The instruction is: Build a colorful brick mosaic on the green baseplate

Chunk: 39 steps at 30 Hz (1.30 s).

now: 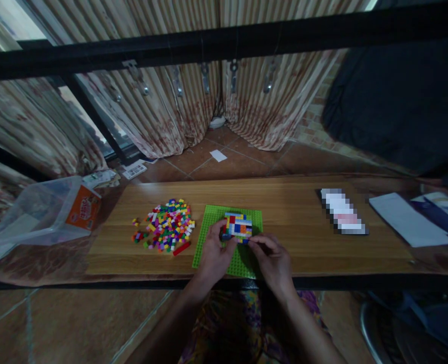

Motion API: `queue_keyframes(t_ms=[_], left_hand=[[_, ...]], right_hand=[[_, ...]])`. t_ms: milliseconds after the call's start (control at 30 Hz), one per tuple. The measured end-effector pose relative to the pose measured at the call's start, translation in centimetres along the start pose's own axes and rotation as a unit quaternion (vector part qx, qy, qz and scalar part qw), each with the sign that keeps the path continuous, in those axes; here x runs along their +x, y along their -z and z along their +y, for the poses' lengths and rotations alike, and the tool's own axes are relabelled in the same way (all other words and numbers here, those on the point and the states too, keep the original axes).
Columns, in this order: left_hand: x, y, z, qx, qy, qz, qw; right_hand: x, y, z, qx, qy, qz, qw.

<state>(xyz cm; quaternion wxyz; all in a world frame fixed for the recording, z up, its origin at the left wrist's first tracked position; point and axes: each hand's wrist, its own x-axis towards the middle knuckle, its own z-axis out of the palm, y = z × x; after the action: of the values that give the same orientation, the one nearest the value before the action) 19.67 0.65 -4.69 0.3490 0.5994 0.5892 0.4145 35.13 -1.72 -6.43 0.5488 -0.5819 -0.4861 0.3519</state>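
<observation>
Striped curtains (186, 111) beyond a wooden tabletop (292, 212), multicoloured brick model (239, 226) over a green baseplate (208, 217), left hand (215, 252) with fingers clasping the model's eight o'clock side, right hand (276, 259) with fingers pinching its five o'clock corner, loose bricks (172, 225) at nine o'clock from the baseplate

The left hand (215, 251) hides part of the brick model (239, 227) from me. I can't read the pixelated dark slab (343, 212).

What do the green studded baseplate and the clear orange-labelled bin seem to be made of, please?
Green studded baseplate: probably matte moulded plastic, given its regular studs. Clear orange-labelled bin: likely smooth plastic, since its walls are see-through.
</observation>
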Motion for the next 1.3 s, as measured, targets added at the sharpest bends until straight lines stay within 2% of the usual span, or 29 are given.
queue_keyframes(t_ms=[200,367,467,633,800,933,1067,1167,1233,1300], left_hand=[[0.2,-1.6,0.6,-0.023,0.041,0.030,0.998],[0.2,-2.0,1.0,-0.039,0.073,0.049,0.995],[0.4,-2.2,1.2,-0.042,0.078,0.058,0.994],[0.7,-2.4,1.1,-0.064,0.086,0.067,0.992],[0.1,-1.6,0.0,-0.099,0.058,0.055,0.992],[-2.0,-0.8,-0.4,-0.044,0.066,0.074,0.994],[-3.9,-0.9,0.4,0.002,0.111,0.042,0.993],[-4.3,-1.5,1.0,-0.042,0.125,0.035,0.991],[-4.0,-2.2,1.0,-0.067,0.116,0.036,0.990],[-3.2,-3.0,0.8,-0.069,0.099,0.034,0.992]], right_hand=[[0.4,-0.3,0.3,0.041,-0.050,0.009,0.998],[0.6,-0.6,-0.3,0.071,-0.122,0.005,0.990],[0.8,-0.7,-0.6,0.087,-0.134,-0.003,0.987],[0.9,-0.7,-0.5,0.082,-0.107,-0.016,0.991],[1.9,1.1,0.0,0.059,-0.083,-0.016,0.995],[4.3,2.3,-0.5,0.033,-0.048,0.005,0.998],[7.1,1.0,-1.4,-0.070,0.023,-0.095,0.993],[7.8,-0.1,-1.3,-0.081,0.038,-0.154,0.984],[7.6,-0.1,-0.9,-0.078,0.039,-0.172,0.981],[7.1,0.7,-0.3,-0.079,0.030,-0.162,0.983]])
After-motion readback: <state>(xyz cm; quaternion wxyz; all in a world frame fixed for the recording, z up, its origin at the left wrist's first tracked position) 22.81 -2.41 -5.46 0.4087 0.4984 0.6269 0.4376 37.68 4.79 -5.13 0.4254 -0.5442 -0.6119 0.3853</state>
